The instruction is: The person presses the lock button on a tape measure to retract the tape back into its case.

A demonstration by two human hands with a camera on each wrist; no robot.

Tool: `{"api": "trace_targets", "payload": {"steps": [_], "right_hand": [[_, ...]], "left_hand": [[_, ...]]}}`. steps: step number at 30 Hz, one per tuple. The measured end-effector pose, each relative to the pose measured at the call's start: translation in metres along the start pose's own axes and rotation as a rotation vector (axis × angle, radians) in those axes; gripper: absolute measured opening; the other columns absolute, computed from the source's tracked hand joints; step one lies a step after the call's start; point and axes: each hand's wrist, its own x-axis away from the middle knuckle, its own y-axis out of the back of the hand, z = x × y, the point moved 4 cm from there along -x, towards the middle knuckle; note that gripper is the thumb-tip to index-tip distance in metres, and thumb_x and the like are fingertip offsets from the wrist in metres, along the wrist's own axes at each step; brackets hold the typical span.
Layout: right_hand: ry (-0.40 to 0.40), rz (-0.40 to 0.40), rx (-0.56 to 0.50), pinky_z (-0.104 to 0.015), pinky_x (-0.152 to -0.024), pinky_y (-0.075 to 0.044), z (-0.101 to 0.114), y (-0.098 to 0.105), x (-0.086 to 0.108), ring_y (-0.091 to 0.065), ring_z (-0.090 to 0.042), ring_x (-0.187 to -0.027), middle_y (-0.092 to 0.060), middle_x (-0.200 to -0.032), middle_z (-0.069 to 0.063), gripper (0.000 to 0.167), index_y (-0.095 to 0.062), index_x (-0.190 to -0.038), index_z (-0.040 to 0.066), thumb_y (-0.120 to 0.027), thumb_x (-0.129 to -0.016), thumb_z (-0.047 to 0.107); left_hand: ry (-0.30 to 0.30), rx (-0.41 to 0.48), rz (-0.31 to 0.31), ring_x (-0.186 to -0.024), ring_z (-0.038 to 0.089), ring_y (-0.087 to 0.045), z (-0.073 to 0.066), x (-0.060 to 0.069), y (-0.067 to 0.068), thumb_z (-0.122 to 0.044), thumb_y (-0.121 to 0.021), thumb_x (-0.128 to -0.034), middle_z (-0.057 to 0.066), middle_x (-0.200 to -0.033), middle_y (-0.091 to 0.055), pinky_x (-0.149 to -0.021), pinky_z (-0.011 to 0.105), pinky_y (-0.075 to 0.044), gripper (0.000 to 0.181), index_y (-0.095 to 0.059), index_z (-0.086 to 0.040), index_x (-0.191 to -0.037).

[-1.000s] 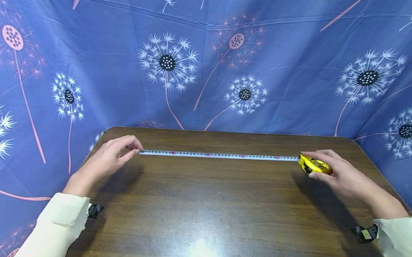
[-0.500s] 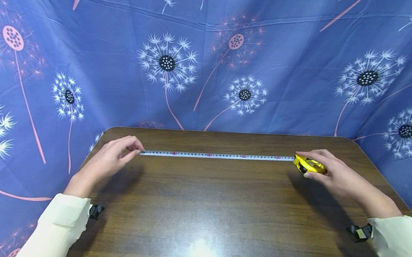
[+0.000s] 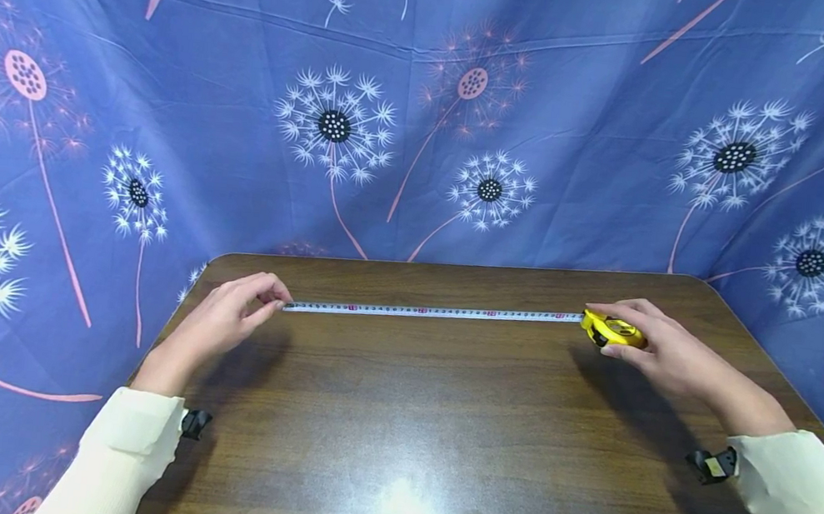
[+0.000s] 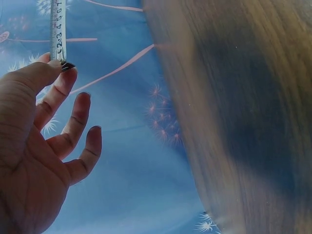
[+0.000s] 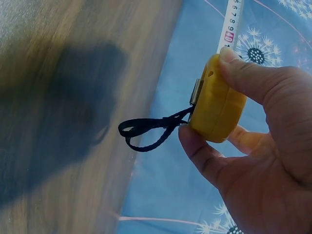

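Observation:
A white tape blade (image 3: 436, 311) stretches between the two hands over the brown table. Its metal-hooked end is pinched between thumb and index finger of the left hand (image 3: 228, 315); in the left wrist view that hand (image 4: 44, 131) has its other fingers loosely bent. On the right, the right hand (image 3: 673, 351) grips the yellow tape measure case (image 3: 618, 332). The right wrist view shows the case (image 5: 219, 102) between the thumb and fingers, with a black strap loop (image 5: 146, 129) hanging off it and the blade running out at the top.
The wooden table (image 3: 335, 416) has a rounded back edge. Behind and beside it hangs a blue cloth (image 3: 582, 141) printed with dandelions. Both hands cast shadows on the tabletop, and a bright reflection lies near the front.
My right hand and the yellow case have moved left, so the blade between the hands is shorter. The left hand has shifted slightly right, still pinching the end.

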Motion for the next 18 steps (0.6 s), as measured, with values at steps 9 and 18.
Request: {"api": "trace_targets", "payload": {"steps": [9, 18], "right_hand": [[0.003, 0.008, -0.002, -0.04, -0.077, -0.051, 0.0024, -0.0028, -0.0028, -0.056, -0.026, -0.111, -0.057, -0.129, -0.014, 0.062, -0.059, -0.144, 0.011, -0.081, -0.087, 0.004], [-0.027, 0.032, -0.019, -0.042, -0.078, -0.051, 0.0042, -0.0064, -0.005, -0.055, -0.025, -0.111, -0.056, -0.131, -0.013, 0.06, -0.058, -0.145, 0.013, -0.08, -0.09, 0.007]], "left_hand": [[-0.012, 0.002, 0.013, -0.093, 0.011, -0.063, -0.001, 0.0008, -0.0024, -0.01, -0.065, -0.1024, -0.01, -0.101, -0.068, -0.071, 0.037, -0.051, 0.013, -0.068, -0.022, -0.108], [-0.031, 0.015, 0.007, -0.095, 0.011, -0.064, -0.0012, 0.002, -0.0047, -0.009, -0.067, -0.1014, -0.012, -0.105, -0.069, -0.072, 0.035, -0.053, 0.015, -0.071, -0.021, -0.11]]}}
